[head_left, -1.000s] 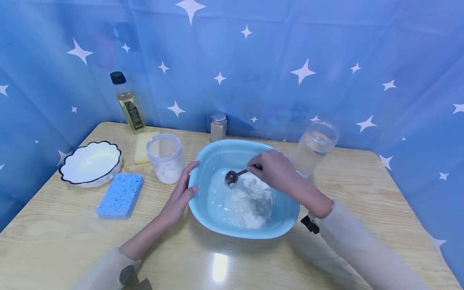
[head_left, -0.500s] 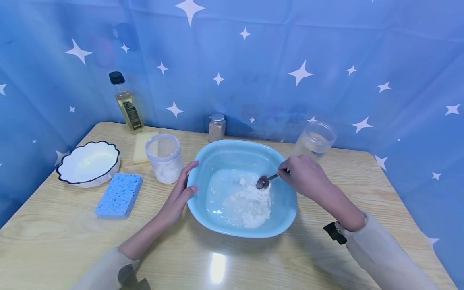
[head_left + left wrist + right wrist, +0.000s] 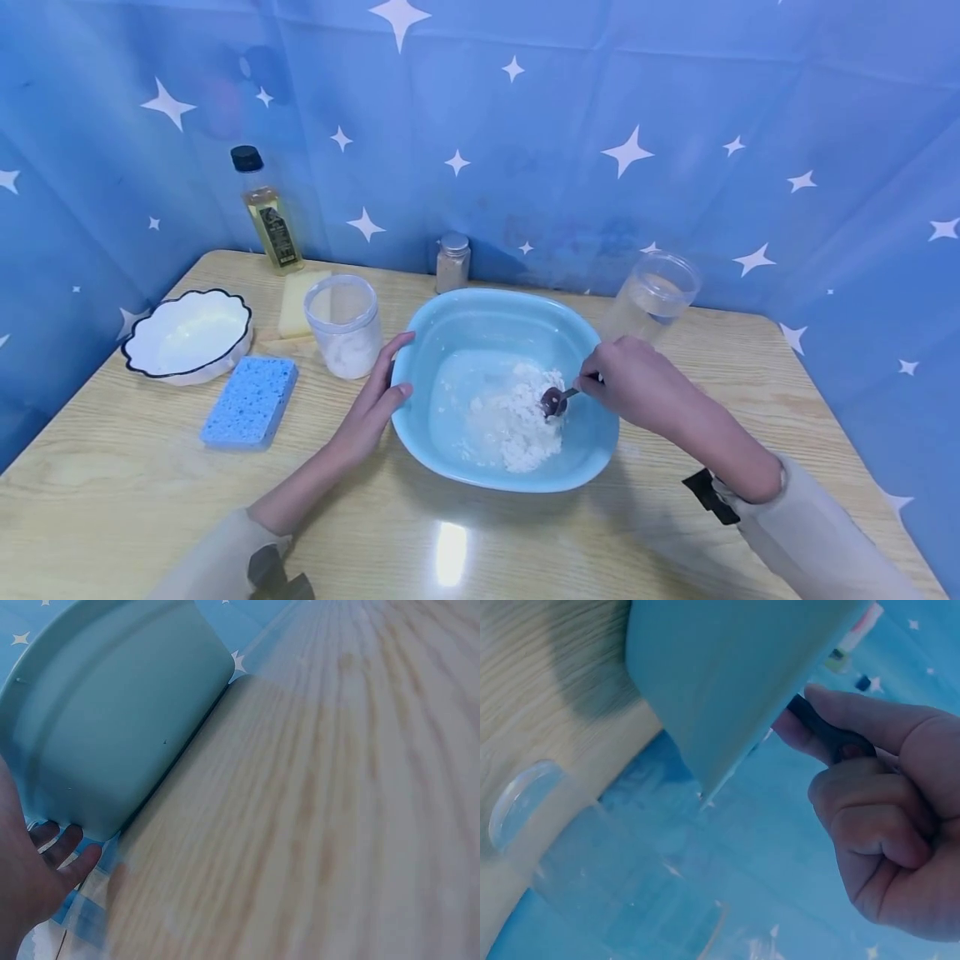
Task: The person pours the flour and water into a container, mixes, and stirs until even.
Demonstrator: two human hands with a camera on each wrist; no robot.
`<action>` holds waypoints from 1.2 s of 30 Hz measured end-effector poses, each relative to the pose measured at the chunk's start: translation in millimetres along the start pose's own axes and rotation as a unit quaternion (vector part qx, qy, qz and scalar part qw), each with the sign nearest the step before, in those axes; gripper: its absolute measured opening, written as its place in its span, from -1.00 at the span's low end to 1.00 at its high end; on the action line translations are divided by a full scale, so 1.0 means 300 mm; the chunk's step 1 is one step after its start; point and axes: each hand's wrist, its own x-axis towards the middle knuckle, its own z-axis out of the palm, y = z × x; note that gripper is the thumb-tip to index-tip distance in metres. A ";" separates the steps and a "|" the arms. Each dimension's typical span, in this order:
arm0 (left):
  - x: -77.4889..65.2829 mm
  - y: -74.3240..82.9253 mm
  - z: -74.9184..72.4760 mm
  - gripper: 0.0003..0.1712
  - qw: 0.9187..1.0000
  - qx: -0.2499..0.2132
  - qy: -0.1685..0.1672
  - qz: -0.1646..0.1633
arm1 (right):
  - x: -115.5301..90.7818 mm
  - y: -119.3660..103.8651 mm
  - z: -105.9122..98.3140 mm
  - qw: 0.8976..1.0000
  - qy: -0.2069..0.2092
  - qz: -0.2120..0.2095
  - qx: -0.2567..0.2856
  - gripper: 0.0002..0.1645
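Note:
A light blue plastic basin [image 3: 487, 483] stands mid-table, with white powder [image 3: 525, 433] and a shallow pool of clear liquid inside. My left hand [image 3: 375, 396] holds its left rim, thumb and index fingertips on the edge; in the left wrist view other fingers [image 3: 64, 847] lie against the outer wall. My right hand [image 3: 637, 383] pinches the dark handle of a small measuring spoon [image 3: 553, 403] over the basin's right side. The spoon's round bowl is at the powder. In the right wrist view the handle [image 3: 832, 735] runs between thumb and curled fingers.
Behind my right hand stands a clear jug of water [image 3: 648, 296]. A shaker jar [image 3: 453, 263] is behind the basin. On the left are a tub of white powder [image 3: 345, 333], an oil bottle [image 3: 272, 221], a yellow sponge [image 3: 300, 304], a blue sponge [image 3: 251, 402] and a scalloped bowl [image 3: 187, 337].
My right hand has moved right and then toward me, carrying the measuring spoon from the basin's middle to the right edge of the powder. My left hand stays on the rim.

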 end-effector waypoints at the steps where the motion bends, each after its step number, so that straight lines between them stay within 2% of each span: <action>1: 0.001 0.001 0.000 -0.36 1.000 0.000 0.000 0.000 | -0.002 -0.004 -0.003 1.000 -0.007 0.002 0.008 -0.90; 8: 0.002 0.007 -0.001 -0.37 1.000 0.001 -0.006 0.005 | -0.018 -0.013 -0.019 0.994 -0.064 -0.017 0.082 -0.85; 11: 0.003 0.008 -0.003 -0.38 1.000 0.001 -0.006 0.006 | -0.017 -0.013 -0.025 0.992 -0.068 -0.022 0.106 -0.86; 14: 0.007 0.009 -0.004 -0.38 1.000 -0.002 -0.005 0.008 | 0.004 -0.009 -0.032 0.995 -0.030 -0.011 0.099 -0.87; 18: 0.005 0.007 -0.004 -0.37 1.000 -0.004 -0.003 0.003 | 0.060 0.009 -0.018 0.998 0.052 0.009 0.043 -0.87; 22: -0.005 0.001 -0.002 -0.35 1.000 -0.010 0.000 -0.006 | 0.104 0.031 0.021 0.997 0.077 0.015 -0.006 -0.82; 25: -0.006 -0.001 -0.001 -0.36 1.000 -0.012 -0.001 -0.008 | 0.098 0.040 0.029 0.998 0.067 0.016 -0.012 -0.80; 28: -0.002 0.000 -0.001 -0.36 1.000 -0.010 -0.002 -0.003 | 0.070 0.038 0.016 0.999 0.046 0.008 0.005 -0.82; 32: -0.001 0.003 -0.001 -0.35 1.000 -0.003 0.002 -0.002 | 0.029 0.025 -0.003 0.998 -0.009 -0.016 0.053 -0.82; 36: -0.003 0.004 0.001 -0.35 1.000 0.000 -0.001 -0.006 | -0.001 0.008 -0.005 0.991 -0.067 -0.037 0.108 -0.82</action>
